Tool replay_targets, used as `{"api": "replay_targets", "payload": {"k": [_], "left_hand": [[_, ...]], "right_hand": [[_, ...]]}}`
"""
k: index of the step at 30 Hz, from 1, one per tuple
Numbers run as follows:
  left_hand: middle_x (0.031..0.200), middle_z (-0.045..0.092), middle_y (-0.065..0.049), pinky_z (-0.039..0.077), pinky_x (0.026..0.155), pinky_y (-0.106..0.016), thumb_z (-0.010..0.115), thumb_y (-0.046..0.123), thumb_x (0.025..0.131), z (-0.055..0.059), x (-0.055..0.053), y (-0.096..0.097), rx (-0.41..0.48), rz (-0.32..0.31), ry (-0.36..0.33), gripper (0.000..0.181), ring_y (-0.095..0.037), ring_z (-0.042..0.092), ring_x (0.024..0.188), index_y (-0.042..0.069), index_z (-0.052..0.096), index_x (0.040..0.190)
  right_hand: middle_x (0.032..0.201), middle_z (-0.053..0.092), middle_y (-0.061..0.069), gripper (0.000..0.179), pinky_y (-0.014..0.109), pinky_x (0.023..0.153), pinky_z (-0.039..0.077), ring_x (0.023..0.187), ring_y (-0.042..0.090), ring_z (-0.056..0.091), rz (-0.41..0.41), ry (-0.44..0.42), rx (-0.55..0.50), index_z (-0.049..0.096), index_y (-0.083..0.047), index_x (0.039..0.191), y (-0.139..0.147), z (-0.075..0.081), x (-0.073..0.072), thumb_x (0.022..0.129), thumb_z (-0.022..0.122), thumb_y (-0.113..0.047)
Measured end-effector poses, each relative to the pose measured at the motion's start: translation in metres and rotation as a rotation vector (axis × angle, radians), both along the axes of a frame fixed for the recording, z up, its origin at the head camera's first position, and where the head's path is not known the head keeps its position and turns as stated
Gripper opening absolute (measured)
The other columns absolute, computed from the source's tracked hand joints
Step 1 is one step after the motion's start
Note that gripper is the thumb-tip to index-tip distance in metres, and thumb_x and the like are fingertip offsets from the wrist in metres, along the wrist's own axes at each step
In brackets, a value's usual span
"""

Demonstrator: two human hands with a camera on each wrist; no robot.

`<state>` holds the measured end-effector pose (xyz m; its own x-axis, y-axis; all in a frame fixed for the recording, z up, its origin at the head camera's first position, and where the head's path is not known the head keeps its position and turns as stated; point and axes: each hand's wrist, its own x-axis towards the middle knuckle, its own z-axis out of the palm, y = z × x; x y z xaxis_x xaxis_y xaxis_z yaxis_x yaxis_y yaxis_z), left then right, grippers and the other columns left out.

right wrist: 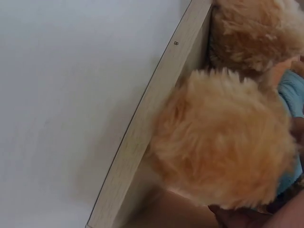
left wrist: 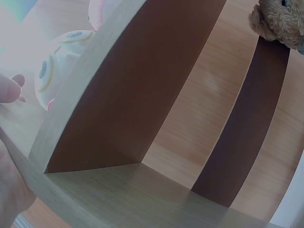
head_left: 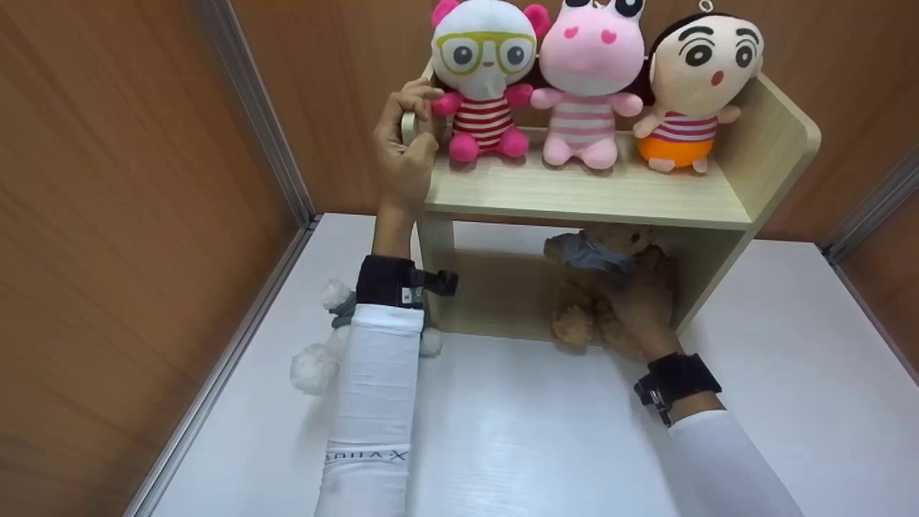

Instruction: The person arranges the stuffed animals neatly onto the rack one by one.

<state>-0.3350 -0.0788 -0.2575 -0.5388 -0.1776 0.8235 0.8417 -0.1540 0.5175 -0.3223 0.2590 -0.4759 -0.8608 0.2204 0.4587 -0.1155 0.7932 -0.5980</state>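
A small pale wooden shelf (head_left: 589, 194) stands on the white table. My left hand (head_left: 403, 143) grips the top of its left side panel, thumb on the near side. In the lower compartment, at the right, sits a brown teddy bear (head_left: 574, 316) in a blue top. My right hand (head_left: 642, 298) holds the bear by its body, close to the right panel; shadow hides part of the fingers. The right wrist view shows the bear's fluffy foot (right wrist: 223, 137) close up beside the panel edge. In the left wrist view the bear's head (left wrist: 280, 21) appears at the upper right.
On the upper board sit a panda doll (head_left: 488, 108) with yellow glasses, a pink plush animal (head_left: 585, 108) and a boy doll (head_left: 693, 115) in orange shorts. A white plush toy (head_left: 316, 368) lies left of the shelf, partly behind my left forearm. Wooden partitions (head_left: 143, 179) enclose the table.
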Motion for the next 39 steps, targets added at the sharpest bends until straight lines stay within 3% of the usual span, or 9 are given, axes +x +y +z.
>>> {"api": "replay_targets", "payload": {"k": [7, 14, 19, 27, 30, 34, 37, 39], "left_hand": [[0.115, 0.061, -0.032, 0.035, 0.121, -0.031, 0.039, -0.013, 0.077, 0.001, 0.0, 0.0, -0.001, 0.012, -0.006, 0.021, -0.043, 0.046, 0.137, 0.001, 0.051, 0.086], [0.114, 0.062, -0.031, 0.035, 0.121, -0.031, 0.038, -0.014, 0.075, -0.001, 0.0, -0.001, 0.006, 0.002, -0.014, 0.018, -0.045, 0.046, 0.136, -0.007, 0.049, 0.088], [0.113, 0.062, -0.028, 0.035, 0.121, -0.03, 0.038, -0.013, 0.077, -0.002, 0.0, -0.001, -0.003, 0.017, -0.018, 0.016, -0.044, 0.047, 0.135, -0.009, 0.048, 0.088], [0.113, 0.061, -0.03, 0.034, 0.121, -0.031, 0.037, -0.014, 0.077, -0.001, 0.001, -0.001, -0.004, 0.019, -0.01, 0.021, -0.046, 0.047, 0.134, 0.001, 0.05, 0.086], [0.114, 0.061, -0.029, 0.034, 0.121, -0.03, 0.037, -0.014, 0.078, 0.0, 0.001, 0.0, -0.004, 0.021, -0.021, 0.022, -0.043, 0.047, 0.135, 0.002, 0.05, 0.086], [0.114, 0.059, -0.033, 0.034, 0.121, -0.03, 0.037, -0.015, 0.078, 0.0, 0.001, 0.001, 0.004, 0.008, -0.009, 0.014, -0.045, 0.046, 0.136, -0.011, 0.046, 0.088], [0.114, 0.059, -0.034, 0.034, 0.121, -0.031, 0.038, -0.014, 0.079, 0.0, 0.001, 0.002, 0.008, -0.001, -0.003, 0.015, -0.046, 0.045, 0.136, -0.017, 0.043, 0.092], [0.114, 0.06, -0.032, 0.034, 0.121, -0.031, 0.038, -0.014, 0.079, 0.0, 0.0, 0.002, 0.008, -0.003, -0.008, 0.014, -0.046, 0.045, 0.136, -0.016, 0.044, 0.092]], "right_hand": [[0.132, 0.045, 0.032, 0.081, 0.063, 0.092, 0.049, 0.124, 0.044, 0.047, -0.011, 0.044, 0.013, 0.035, 0.008, 0.143, -0.002, 0.002, 0.007, 0.085, 0.08, -0.028], [0.144, 0.036, 0.032, 0.085, 0.071, 0.089, 0.048, 0.131, 0.048, 0.044, -0.015, -0.027, 0.025, 0.029, 0.005, 0.148, -0.002, 0.007, 0.014, 0.089, 0.075, -0.032], [0.152, 0.031, 0.03, 0.085, 0.072, 0.089, 0.048, 0.125, 0.052, 0.049, -0.013, -0.054, -0.003, 0.025, 0.003, 0.152, -0.003, 0.017, 0.023, 0.092, 0.072, -0.034], [0.141, 0.041, 0.026, 0.062, 0.067, 0.085, 0.048, 0.11, 0.048, 0.056, -0.037, 0.042, -0.066, 0.041, -0.001, 0.14, -0.005, 0.035, 0.04, 0.088, 0.069, -0.022], [0.132, 0.046, 0.025, 0.053, 0.064, 0.082, 0.048, 0.104, 0.045, 0.056, -0.058, 0.131, -0.053, 0.048, 0.0, 0.131, -0.007, 0.04, 0.047, 0.086, 0.068, -0.018], [0.111, 0.055, 0.025, 0.03, 0.055, 0.07, 0.05, 0.089, 0.039, 0.059, -0.078, 0.383, -0.032, 0.06, 0.004, 0.109, -0.01, 0.045, 0.054, 0.084, 0.067, -0.01], [0.094, 0.058, 0.022, 0.013, 0.033, 0.065, 0.048, 0.078, 0.031, 0.06, -0.073, 0.582, -0.044, 0.063, 0.004, 0.092, -0.012, 0.052, 0.057, 0.084, 0.063, -0.006], [0.087, 0.058, 0.021, 0.01, 0.022, 0.065, 0.043, 0.073, 0.025, 0.059, -0.059, 0.678, -0.074, 0.063, 0.004, 0.084, -0.012, 0.058, 0.059, 0.084, 0.06, -0.006]]}}
